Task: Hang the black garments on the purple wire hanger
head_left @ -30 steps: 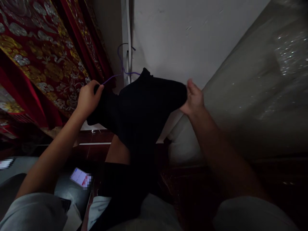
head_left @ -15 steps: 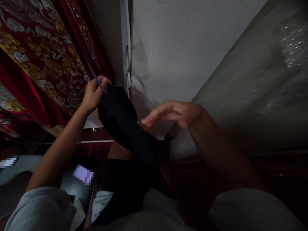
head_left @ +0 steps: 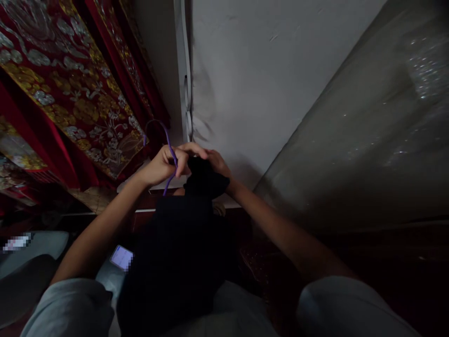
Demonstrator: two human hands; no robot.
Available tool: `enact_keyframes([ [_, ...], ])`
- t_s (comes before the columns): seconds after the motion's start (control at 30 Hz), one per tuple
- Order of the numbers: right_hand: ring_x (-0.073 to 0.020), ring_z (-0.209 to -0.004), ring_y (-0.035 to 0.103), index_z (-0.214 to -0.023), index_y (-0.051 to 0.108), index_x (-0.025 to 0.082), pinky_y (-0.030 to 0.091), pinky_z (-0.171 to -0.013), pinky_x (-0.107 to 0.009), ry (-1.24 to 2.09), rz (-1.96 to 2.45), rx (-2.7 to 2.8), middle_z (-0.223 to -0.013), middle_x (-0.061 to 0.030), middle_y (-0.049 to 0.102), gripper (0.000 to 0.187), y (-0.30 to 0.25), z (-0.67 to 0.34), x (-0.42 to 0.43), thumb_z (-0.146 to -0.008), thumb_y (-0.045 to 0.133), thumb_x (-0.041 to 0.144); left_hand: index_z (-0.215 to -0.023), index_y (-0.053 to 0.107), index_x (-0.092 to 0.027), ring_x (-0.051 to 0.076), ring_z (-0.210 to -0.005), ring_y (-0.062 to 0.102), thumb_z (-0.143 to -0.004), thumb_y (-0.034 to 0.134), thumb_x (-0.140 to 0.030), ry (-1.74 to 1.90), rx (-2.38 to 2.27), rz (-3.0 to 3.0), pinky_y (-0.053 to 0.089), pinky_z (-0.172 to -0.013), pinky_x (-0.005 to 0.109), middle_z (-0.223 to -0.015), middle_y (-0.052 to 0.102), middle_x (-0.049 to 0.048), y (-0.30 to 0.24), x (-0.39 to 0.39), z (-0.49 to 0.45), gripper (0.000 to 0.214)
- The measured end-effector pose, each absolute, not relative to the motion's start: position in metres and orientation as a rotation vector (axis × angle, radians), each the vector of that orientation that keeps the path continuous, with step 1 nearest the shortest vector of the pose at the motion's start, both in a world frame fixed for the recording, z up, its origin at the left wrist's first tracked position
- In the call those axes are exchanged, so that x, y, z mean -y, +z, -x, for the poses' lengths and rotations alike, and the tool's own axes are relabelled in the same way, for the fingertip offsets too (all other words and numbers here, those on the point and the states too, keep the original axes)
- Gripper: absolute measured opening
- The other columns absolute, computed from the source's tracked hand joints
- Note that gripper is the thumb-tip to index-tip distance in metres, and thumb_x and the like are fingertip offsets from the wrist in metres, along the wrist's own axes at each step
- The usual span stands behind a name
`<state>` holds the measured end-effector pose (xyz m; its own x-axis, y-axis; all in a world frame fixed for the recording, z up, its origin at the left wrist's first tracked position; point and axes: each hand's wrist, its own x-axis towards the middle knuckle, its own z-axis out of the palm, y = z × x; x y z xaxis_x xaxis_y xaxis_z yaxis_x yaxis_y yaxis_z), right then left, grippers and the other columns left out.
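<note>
Both my hands are close together in the middle of the head view. My left hand [head_left: 166, 164] is closed around a thin purple clothes hanger [head_left: 167, 132], its hooked end arching above the knuckles. The left fingers reach across to the top of a dark garment [head_left: 206, 180]. My right hand [head_left: 217, 163] grips the bunched upper edge of that garment from its right side, with part of the hand hidden by the cloth. The rest of the black fabric hangs over my lap, and its shape is too dark to make out.
Red hangings [head_left: 87, 110] with gold and silver embroidery are at the left. A pale wall [head_left: 252, 84] stands ahead, and a plastic-like sheet [head_left: 351, 140] leans at the right. A lit phone [head_left: 121, 257] lies on a grey seat [head_left: 52, 245] at lower left.
My right hand has moved left and taken hold of the dark garment. My left hand has shifted right and down with the hanger, whose hook now shows. The garment is bunched at its top.
</note>
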<state>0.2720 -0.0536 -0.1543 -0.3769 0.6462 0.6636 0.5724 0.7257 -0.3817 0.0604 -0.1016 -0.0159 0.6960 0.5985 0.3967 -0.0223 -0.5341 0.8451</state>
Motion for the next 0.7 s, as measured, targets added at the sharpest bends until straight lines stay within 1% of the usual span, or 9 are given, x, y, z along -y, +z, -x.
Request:
enact_keyframes([
  [0.07,-0.0300,-0.120,0.057,-0.139,0.056,0.017,0.047,-0.109,-0.049,-0.098,0.951,1.993,-0.125,-0.0158,0.062,0.048,-0.152,-0.302,0.051,-0.093,0.057,0.030,-0.080,0.070,-0.019,0.030,-0.128,0.064,-0.081,0.081,-0.036,0.970,-0.552,-1.979,0.049,-0.114,0.051,-0.124,0.072,0.0082,-0.015,0.091,-0.040,0.021],
  [0.17,-0.0347,-0.114,0.057,-0.142,0.056,0.019,0.047,-0.101,-0.054,-0.354,1.180,1.829,-0.121,-0.0161,0.059,0.065,-0.138,-0.348,0.050,-0.078,0.067,0.026,-0.116,0.065,-0.023,0.029,-0.129,0.064,-0.092,0.068,-0.040,1.201,-0.848,-2.009,0.052,-0.110,0.053,-0.134,0.068,0.0087,-0.004,0.085,-0.001,0.029],
  [0.27,-0.0358,-0.118,0.054,-0.147,0.051,0.019,0.044,-0.103,-0.055,-0.414,1.422,1.649,-0.125,-0.0171,0.056,0.073,-0.107,-0.369,0.055,-0.077,0.069,0.022,-0.116,0.061,-0.023,0.027,-0.123,0.065,-0.101,0.055,-0.036,1.509,-1.077,-2.091,0.052,-0.108,0.053,-0.128,0.069,0.0079,0.001,0.097,0.024,0.021],
  [0.4,-0.0349,-0.124,0.052,-0.145,0.050,0.014,0.039,-0.108,-0.053,-0.357,1.598,1.586,-0.131,-0.0191,0.055,0.060,-0.053,-0.354,0.064,-0.089,0.066,0.026,-0.099,0.060,-0.023,0.024,-0.107,0.065,-0.102,0.047,-0.030,1.990,-1.340,-2.226,0.053,-0.097,0.045,-0.105,0.069,0.0048,-0.023,0.128,0.006,0.015],
  [0.47,-0.0353,-0.126,0.050,-0.145,0.050,0.012,0.037,-0.109,-0.053,-0.330,1.605,1.669,-0.133,-0.0193,0.053,0.060,-0.033,-0.337,0.070,-0.090,0.068,0.026,-0.108,0.063,-0.024,0.021,-0.093,0.067,-0.100,0.049,-0.029,1.747,-1.289,-2.401,0.055,-0.087,0.039,-0.097,0.068,0.0038,-0.046,0.139,-0.017,0.016],
  [0.5,-0.0355,-0.128,0.049,-0.148,0.048,0.012,0.036,-0.109,-0.054,-0.317,1.590,1.728,-0.135,-0.0190,0.052,0.065,-0.027,-0.329,0.073,-0.088,0.070,0.025,-0.121,0.062,-0.025,0.020,-0.088,0.067,-0.098,0.051,-0.028,1.508,-1.228,-2.478,0.055,-0.083,0.036,-0.098,0.068,0.0036,-0.058,0.141,-0.029,0.025],
  [0.6,-0.0356,-0.128,0.049,-0.156,0.040,0.015,0.037,-0.110,-0.054,-0.295,1.534,1.851,-0.136,-0.0174,0.051,0.087,-0.026,-0.314,0.083,-0.077,0.077,0.019,-0.159,0.031,-0.026,0.019,-0.077,0.069,-0.096,0.054,-0.025,0.894,-1.222,-2.515,0.054,-0.074,0.032,-0.106,0.072,0.0055,-0.090,0.134,-0.056,0.067],
  [0.67,-0.0352,-0.127,0.050,-0.157,0.041,0.016,0.039,-0.109,-0.054,-0.288,1.491,1.878,-0.134,-0.0166,0.052,0.091,-0.037,-0.315,0.089,-0.074,0.077,0.017,-0.164,0.019,-0.023,0.023,-0.078,0.071,-0.097,0.054,-0.024,0.663,-1.412,-2.475,0.055,-0.073,0.035,-0.108,0.073,0.0090,-0.106,0.125,-0.065,0.076],
  [0.7,-0.0351,-0.126,0.051,-0.157,0.041,0.017,0.040,-0.109,-0.054,-0.285,1.468,1.882,-0.133,-0.0162,0.053,0.090,-0.045,-0.319,0.090,-0.074,0.077,0.018,-0.163,0.022,-0.020,0.026,-0.081,0.072,-0.098,0.053,-0.024,0.569,-1.515,-2.465,0.055,-0.075,0.037,-0.109,0.073,0.0111,-0.113,0.121,-0.067,0.073],
])
